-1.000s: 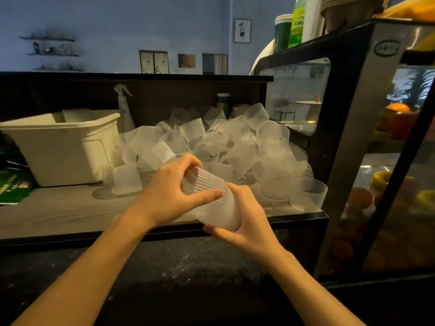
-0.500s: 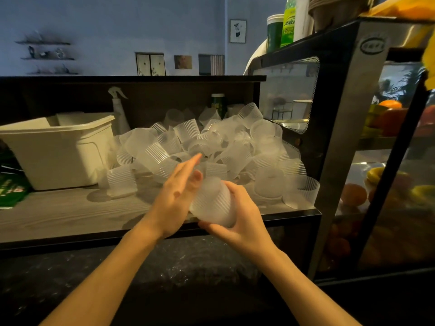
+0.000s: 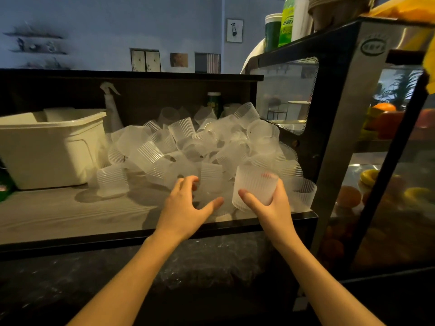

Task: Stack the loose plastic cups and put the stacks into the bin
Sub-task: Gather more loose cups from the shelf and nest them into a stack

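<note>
A heap of frosted ribbed plastic cups [image 3: 202, 147] lies on the wooden counter, from its middle to its right end. My right hand [image 3: 270, 208] grips a short stack of cups [image 3: 255, 188], held upright above the counter's front edge. My left hand [image 3: 186, 208] is spread open just left of it, fingers curved around a loose cup [image 3: 210, 184] at the heap's front; whether they touch it is unclear. The cream plastic bin [image 3: 51, 147] stands at the counter's left end, apart from both hands.
A glass display case [image 3: 334, 128] with fruit walls off the right side. A spray bottle [image 3: 111, 107] stands behind the bin. One cup [image 3: 113, 181] sits alone left of the heap. Bare wooden counter [image 3: 70, 215] lies in front of the bin.
My left hand has let go of the held cups and moved forward and left toward the heap, fingers now spread. My right hand has lifted the stack upright and shifted right.
</note>
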Motion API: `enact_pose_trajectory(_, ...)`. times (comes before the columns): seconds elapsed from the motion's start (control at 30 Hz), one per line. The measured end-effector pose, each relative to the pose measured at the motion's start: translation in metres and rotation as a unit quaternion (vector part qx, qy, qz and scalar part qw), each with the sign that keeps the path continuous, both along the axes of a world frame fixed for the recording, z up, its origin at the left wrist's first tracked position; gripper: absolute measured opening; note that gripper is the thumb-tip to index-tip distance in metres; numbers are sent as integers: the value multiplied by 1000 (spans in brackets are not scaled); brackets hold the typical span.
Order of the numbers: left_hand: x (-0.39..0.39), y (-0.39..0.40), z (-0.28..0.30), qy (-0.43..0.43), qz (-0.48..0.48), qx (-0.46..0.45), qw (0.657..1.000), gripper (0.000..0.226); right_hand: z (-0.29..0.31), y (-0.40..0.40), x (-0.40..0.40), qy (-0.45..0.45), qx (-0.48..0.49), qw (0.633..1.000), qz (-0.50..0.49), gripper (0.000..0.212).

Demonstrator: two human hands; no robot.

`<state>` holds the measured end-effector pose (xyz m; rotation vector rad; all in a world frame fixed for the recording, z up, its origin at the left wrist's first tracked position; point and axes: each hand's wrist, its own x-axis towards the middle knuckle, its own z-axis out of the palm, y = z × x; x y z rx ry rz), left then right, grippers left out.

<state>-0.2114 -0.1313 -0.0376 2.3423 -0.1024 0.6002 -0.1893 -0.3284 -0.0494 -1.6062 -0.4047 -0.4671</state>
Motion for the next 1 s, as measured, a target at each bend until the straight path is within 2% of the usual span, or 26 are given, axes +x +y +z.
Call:
enact_pose_trajectory(0.1,8,-4,-4,39,16,80,996,97,-2,1,3,21,4,1000,6,73)
enact_pose_trajectory(0.2,14,-4,-4,47,17,55,997,91,-1,0,6,34,-30,999,16,71)
enact_pose_trajectory(0.33,9,10,-8,10,-27,-94,995,77,0,-3,6,47,-33,998,38,68)
enact_pose_trajectory(0.47,3,31,-10,0,-92,-269,959,76,1,-6,5,51,-29,997,45,58)
enact_pose_trajectory(0.57,3,32,-10,15,-116,-277,954,86,0,-6,4,49,-47,997,38,59)
enact_pose_trajectory(0.63,1,27,-8,-6,-109,-327,939,87,0,-7,3,48,-54,997,36,63)
enact_pose_trajectory(0.77,-6,26,0,-65,-90,-488,866,63,4,-7,2,46,-76,995,42,67)
enact_pose_trajectory(0.87,-6,26,1,-81,-102,-499,857,39,5,-2,1,3,-118,993,31,69)
enact_pose_trajectory(0.9,-6,26,0,-88,-107,-488,862,42,6,0,1,-12,-136,990,27,70)
enact_pose_trajectory(1.0,-7,25,-3,-115,-97,-471,869,77,5,8,0,-62,-208,976,6,76)
